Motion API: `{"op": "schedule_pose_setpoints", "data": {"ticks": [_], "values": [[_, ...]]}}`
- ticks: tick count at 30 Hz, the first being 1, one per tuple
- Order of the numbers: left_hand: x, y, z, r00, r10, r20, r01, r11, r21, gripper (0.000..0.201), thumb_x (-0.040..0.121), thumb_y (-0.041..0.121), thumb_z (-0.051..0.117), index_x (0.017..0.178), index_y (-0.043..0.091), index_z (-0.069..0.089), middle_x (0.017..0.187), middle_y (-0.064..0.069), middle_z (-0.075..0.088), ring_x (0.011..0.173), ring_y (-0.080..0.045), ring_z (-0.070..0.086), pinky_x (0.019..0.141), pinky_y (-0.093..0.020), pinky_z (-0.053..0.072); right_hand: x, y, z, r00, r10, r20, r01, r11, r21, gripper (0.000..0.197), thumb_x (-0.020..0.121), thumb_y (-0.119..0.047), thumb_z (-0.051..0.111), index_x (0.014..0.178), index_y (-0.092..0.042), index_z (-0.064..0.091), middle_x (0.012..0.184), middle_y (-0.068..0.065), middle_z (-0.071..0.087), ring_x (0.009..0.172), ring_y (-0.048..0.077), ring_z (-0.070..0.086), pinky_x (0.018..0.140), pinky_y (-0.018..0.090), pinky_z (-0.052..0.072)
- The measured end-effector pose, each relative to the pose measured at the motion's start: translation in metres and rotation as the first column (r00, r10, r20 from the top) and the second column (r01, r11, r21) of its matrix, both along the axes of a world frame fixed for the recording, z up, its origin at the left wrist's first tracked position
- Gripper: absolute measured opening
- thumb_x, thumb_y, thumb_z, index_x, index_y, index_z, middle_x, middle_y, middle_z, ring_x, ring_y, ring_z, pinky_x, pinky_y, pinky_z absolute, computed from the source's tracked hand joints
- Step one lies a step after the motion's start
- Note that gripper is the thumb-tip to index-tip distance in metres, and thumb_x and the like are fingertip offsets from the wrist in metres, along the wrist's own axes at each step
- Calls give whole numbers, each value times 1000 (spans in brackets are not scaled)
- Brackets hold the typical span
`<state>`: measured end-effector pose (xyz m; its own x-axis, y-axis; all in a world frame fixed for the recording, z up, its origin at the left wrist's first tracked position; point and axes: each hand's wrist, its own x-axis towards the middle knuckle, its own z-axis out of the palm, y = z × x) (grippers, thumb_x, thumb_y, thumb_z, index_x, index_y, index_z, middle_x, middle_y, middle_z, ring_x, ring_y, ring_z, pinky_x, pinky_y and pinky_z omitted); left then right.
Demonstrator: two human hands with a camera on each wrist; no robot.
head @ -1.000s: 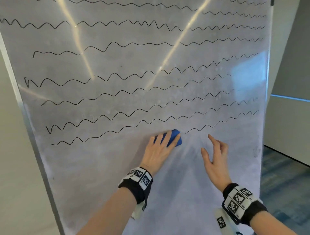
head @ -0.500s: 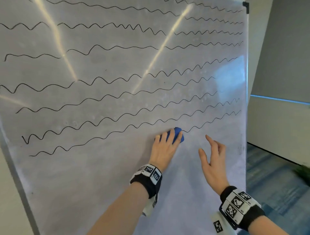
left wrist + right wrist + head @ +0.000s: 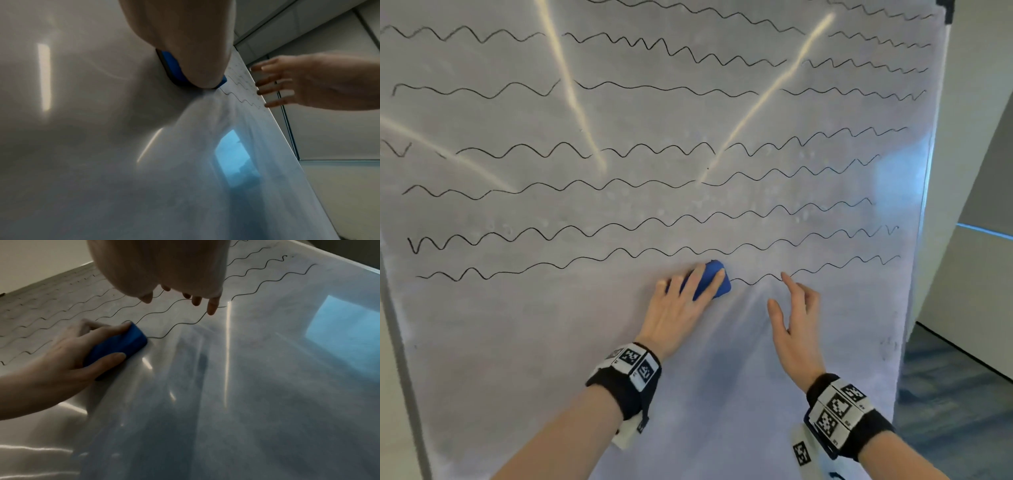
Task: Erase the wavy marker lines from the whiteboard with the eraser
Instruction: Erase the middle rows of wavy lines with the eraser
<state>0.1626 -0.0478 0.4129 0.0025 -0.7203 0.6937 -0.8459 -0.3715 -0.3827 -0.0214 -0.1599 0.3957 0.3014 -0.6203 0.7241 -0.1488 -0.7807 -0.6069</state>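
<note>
Left hand (image 3: 681, 308) gripping, pressing forward; right hand (image 3: 796, 329) raised, fingers (image 3: 789, 282) spread.

Taking the eraser (image 3: 708, 280) as the mark: it lies flat on the whiteboard (image 3: 619, 342) under the left hand (image 3: 681, 308), in a gap in the lowest wavy line (image 3: 534, 267). To its left and upward the board face is open, crossed only by flat marker lines. Below it the board is bare down to the two forearms. To its right the right hand (image 3: 794, 329) hangs near the board with fingers spread, its fingertips (image 3: 211, 308) over the lowest line, blocking a straight pass along that line. Beyond that hand, further right of the eraser, the board's edge (image 3: 924, 192) ends the surface; past it is open room and a wall (image 3: 969, 102).
</note>
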Motion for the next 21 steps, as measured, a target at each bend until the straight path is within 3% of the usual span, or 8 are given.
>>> {"op": "schedule_pose_setpoints", "data": {"ticks": [2, 4, 6, 9, 12, 15, 19, 21], "values": [[-21, -25, 4, 1000, 5, 19, -6, 999, 42, 68, 80, 5, 31, 144, 24, 36, 137, -9, 42, 88, -26, 38, 70, -36, 34, -6, -17, 6, 999, 34, 19, -34, 999, -20, 50, 95, -15, 51, 142, -20, 35, 127, -2, 30, 116, -13, 27, 98, 2, 19], [-45, -48, 5, 999, 24, 37, -27, 996, 89, 70, 78, 3, 27, 144, 25, 40, 136, -8, 49, 90, -25, 38, 72, -35, 34, -13, -34, 11, 998, 45, 33, -44, 998, -39, 50, 95, -17, 50, 142, -19, 34, 127, -3, 29, 117, -17, 24, 95, -2, 17], [-61, -65, 3, 998, 13, 63, -22, 990, 138, 76, 73, 5, 48, 145, 25, 37, 137, -8, 48, 93, -25, 40, 74, -35, 36, -21, -48, 13, 998, 47, 43, -45, 998, -45, 50, 95, -18, 50, 142, -18, 34, 127, -3, 29, 116, -17, 26, 93, -3, 17], [-67, -69, 2, 997, -9, 75, -5, 984, 180, 101, 55, 10, 74, 145, 23, 30, 138, -10, 40, 95, -25, 40, 75, -35, 31, -30, -63, 13, 997, 67, 33, -66, 997, -27, 49, 95, -16, 51, 142, -17, 35, 127, -1, 29, 113, -3, 31, 92, -4, 17], [-49, -52, -3, 995, -6, 104, -3, 996, 93, 95, 60, 6, 74, 144, 25, 34, 137, -10, 39, 96, -27, 40, 74, -37, 30, -38, -75, 13, 996, 84, 19, -84, 996, -23, 49, 95, -13, 51, 142, -17, 36, 126, 0, 30, 114, 5, 33, 91, -4, 18], [-29, -32, -11, 998, 53, 24, -54, 998, 37, 100, 62, 10, 85, 146, 28, 34, 140, -9, 40, 97, -28, 46, 76, -38, 32, -46, -85, 12, 994, 111, 18, -111, 994, -12, 49, 94, -11, 50, 141, -15, 37, 127, 1, 30, 115, 5, 32, 90, -4, 19], [-40, -40, -12, 992, 104, -70, -104, 995, -7, 100, 62, 6, 82, 146, 29, 34, 141, -8, 42, 93, -29, 44, 75, -40, 33, -55, -94, 8, 988, 153, 4, -153, 988, 17, 48, 97, -21, 48, 142, -21, 34, 129, -5, 28, 125, 6, 32, 106, 17, 23], [-55, -56, -3, 995, 72, -62, -73, 997, -12, 92, 66, 3, 73, 145, 29, 35, 140, -8, 42, 91, -28, 43, 73, -39, 31, -59, -96, 8, 990, 144, 9, -144, 989, 24, 48, 97, -21, 48, 142, -21, 34, 129, -4, 27, 124, 7, 32, 105, 12, 21]]}}
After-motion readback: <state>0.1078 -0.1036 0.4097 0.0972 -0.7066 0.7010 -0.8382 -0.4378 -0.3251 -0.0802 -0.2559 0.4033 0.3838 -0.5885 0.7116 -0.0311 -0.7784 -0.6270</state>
